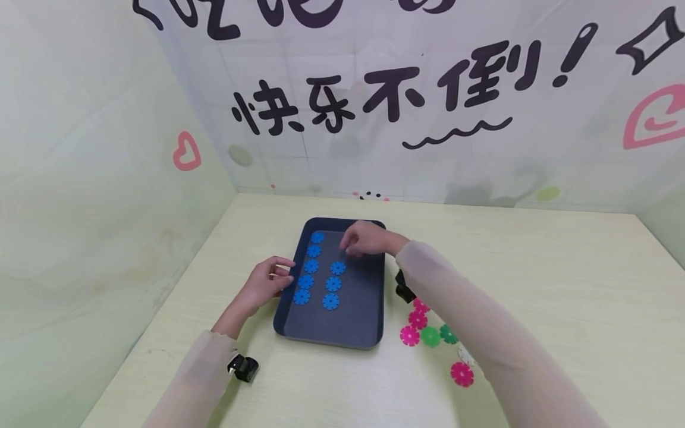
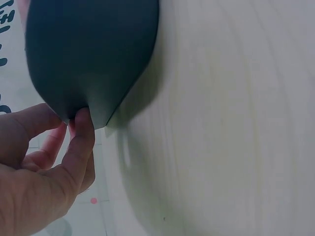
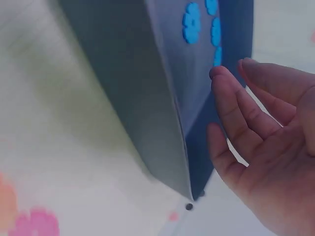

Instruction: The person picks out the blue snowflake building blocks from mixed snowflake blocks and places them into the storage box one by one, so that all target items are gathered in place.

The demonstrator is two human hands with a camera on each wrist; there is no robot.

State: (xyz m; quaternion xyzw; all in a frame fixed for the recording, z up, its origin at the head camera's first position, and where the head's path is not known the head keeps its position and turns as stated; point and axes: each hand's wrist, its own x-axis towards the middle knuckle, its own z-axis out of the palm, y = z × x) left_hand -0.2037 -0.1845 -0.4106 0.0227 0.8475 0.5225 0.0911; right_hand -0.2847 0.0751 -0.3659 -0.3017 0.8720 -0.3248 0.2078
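Note:
A dark rectangular tray (image 1: pixel 353 324) lies on the table, with blue notched plastic discs (image 1: pixel 330 301) on its floor: several in a column along the left side, three in a second column toward the middle. At the tray's left wall is my left hand (image 1: pixel 264 282); in the left wrist view its thumb and fingers pinch the wall's edge (image 2: pixel 93 59). My right hand (image 1: pixel 368 238) hovers over the far right part of the tray, beyond the second column. Its fingers (image 3: pixel 229 101) are loosely bent and parted, with nothing between them in the right wrist view.
Right of the tray, partly under my right forearm, lie loose discs: several pink ones (image 1: pixel 462 374), green ones (image 1: pixel 430 336) and a whitish one (image 1: pixel 467 355). A printed backdrop (image 1: pixel 332 166) stands behind the table (image 1: pixel 508 255) and along its left side.

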